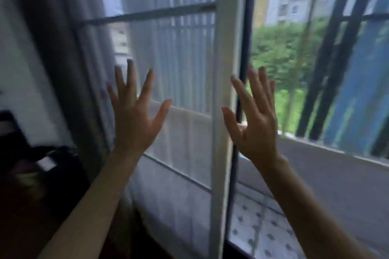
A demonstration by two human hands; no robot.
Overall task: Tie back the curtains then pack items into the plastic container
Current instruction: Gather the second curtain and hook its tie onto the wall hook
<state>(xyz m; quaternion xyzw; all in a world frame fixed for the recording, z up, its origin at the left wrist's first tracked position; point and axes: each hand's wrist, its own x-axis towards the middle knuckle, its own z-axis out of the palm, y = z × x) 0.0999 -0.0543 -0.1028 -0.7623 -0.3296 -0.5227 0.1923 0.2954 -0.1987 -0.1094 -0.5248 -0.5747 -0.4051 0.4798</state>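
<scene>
A sheer white curtain (pixel 181 52) hangs over the left half of the window, and a darker grey curtain (pixel 69 52) hangs in folds further left. My left hand (pixel 134 115) is raised in front of the sheer curtain with its fingers spread, holding nothing. My right hand (pixel 255 118) is raised beside the white window frame post (pixel 223 69), fingers straight and spread, also holding nothing. No plastic container is in view. The picture is blurred.
Black window bars (pixel 328 69) cross the open right half, with trees and buildings outside. A grey sill (pixel 336 174) runs below. Dark furniture with a small white object (pixel 46 163) stands at the lower left. Patterned tiles (pixel 256 225) show below the sill.
</scene>
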